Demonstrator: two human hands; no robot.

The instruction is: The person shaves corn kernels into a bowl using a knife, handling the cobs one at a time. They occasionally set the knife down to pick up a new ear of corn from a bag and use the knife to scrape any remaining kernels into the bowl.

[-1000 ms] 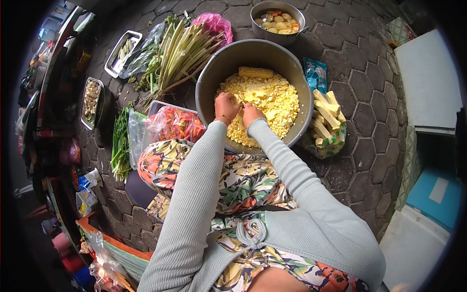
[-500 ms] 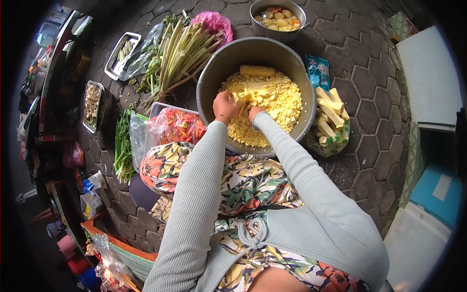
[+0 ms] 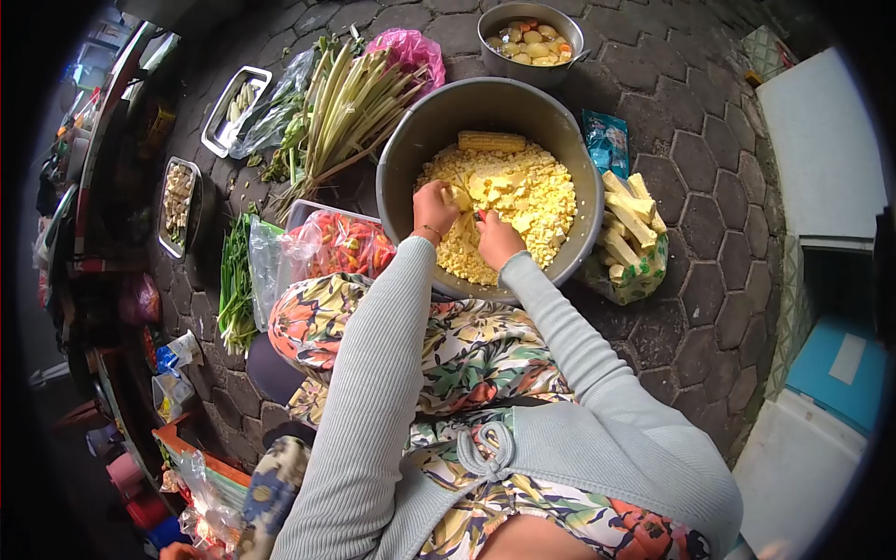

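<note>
A large grey basin (image 3: 396,140) holds a heap of cut yellow corn kernels (image 3: 546,201). One whole corn cob (image 3: 492,142) lies on the heap at the far side. My left hand (image 3: 435,207) is closed around another cob, mostly hidden by the fingers, low over the kernels. Just to its right, my right hand (image 3: 501,239) is closed on what looks like a small knife; only a bit of its dark and reddish handle (image 3: 481,217) shows, and the blade cannot be made out.
Bare cobs (image 3: 631,219) fill a bag right of the basin, beside a blue packet (image 3: 606,140). Behind stands a pot (image 3: 532,70) of peeled vegetables in water. Left are leafy stalks (image 3: 350,112), red chillies (image 3: 347,245) and green onions (image 3: 238,289). Another person's patterned clothing (image 3: 275,490) shows lower left.
My right hand has drawn back towards me and turned, showing more of its back. The left hand stays near its place. Another person's patterned clothing has come into view at lower left.
</note>
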